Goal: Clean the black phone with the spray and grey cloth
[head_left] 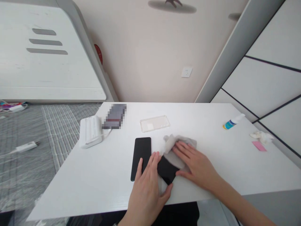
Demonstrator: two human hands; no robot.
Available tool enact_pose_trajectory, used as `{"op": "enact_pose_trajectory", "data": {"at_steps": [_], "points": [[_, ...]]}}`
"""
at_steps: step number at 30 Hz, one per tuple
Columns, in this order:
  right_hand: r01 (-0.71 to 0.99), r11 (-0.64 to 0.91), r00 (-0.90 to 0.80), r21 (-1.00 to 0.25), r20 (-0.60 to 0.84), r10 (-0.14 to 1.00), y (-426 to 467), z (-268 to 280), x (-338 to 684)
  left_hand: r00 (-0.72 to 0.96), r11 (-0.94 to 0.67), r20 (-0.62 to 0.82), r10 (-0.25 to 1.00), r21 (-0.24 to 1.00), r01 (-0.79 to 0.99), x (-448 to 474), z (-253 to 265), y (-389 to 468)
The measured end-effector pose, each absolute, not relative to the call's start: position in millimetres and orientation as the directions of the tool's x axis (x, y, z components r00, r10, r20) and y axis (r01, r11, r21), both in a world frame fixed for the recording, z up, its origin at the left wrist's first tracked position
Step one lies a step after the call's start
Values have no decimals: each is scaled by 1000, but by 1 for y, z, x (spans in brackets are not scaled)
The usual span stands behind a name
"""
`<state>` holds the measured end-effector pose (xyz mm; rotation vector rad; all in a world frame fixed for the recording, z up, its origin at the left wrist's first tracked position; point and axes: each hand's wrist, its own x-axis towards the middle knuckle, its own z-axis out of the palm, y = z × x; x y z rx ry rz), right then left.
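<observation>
- Pale wall [150, 62] at the back with a socket [186, 72]; grey striped floor [35, 141] to the left.
- White table [98, 175], rectangular, filling the middle and foreground.
- Right hand [196, 164], fingers spread flat, pressing a grey cloth [180, 147] down onto a dark phone [167, 171].
- Left hand [147, 185], fingers extended and loose, steadying the dark phone: thumb at its near corner, fingertips at its left edge; no closed grip.
- Second black phone [140, 157], lying flat, screen up, just beside the left hand on its left.
- White box-shaped device [90, 131] near the table's left edge, with a cord at its side.
- Blurred dark object [114, 116] just behind that device; cannot tell what it is.
- Clear phone case [154, 123], flat, behind the two phones.
- Small spray bottle [231, 123], on its side, far right.
- Crumpled white wipe [261, 136] and pink slip [259, 146], at the right edge.
</observation>
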<state>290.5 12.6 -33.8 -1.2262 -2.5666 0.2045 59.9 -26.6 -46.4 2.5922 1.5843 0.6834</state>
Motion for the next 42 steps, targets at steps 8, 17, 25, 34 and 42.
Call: {"op": "enact_pose_trajectory", "data": {"at_steps": [8,17,25,34,42], "points": [[630,711,-711,-312,136,690,6,-35,285,427,-508,346,835,188,841,58,-45,-26],[535,766,-774,-356,157,613,-14,-25,274,429,-509,344,835,189,840,58,-46,-26],[815,530,-491,-236,205,846,21,-35,280,384,-472,322,866,271,839,61,-44,-28],[745,641,-632,-184,115,767,3,-35,297,358,-447,318,878,274,852,63,-44,-29],[594,751,-761,-290,100,641,-7,-34,286,371,-457,330,868,240,857,61,-44,-28]]}}
